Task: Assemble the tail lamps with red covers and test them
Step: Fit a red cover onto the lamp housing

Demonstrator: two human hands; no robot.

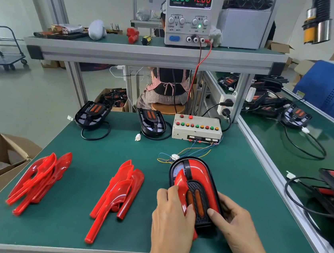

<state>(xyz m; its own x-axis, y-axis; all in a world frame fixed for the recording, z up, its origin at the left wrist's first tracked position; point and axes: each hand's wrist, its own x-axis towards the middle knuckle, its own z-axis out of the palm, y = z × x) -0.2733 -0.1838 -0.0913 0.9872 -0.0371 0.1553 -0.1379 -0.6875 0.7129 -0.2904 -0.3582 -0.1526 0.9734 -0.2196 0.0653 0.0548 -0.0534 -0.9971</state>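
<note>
Lower right of the frame, my left hand [172,214] pinches a light, glossy, slippery red cover [182,192] onto the tail lamp [195,183], my right hand [232,219] curled round its stiff black rim on the tabletop [87,159]. I'd press edges only; thin plastic looks snappable.

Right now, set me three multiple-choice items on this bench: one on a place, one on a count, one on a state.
1. Where does the power supply stand?
A. on the upper shelf
B. on the floor
C. in the cardboard box

2. How many bare black lamps lie at the far edge of the green table?
A. five
B. two
C. none

3. What does the voltage readout show?
A. blank
B. 0.00
C. 12.00

Answers: 1 A, it sits on the shelf above the table. 2 B, one lamp and a second lamp lie beside the button box. 3 C, red digits read 12.00.
</note>
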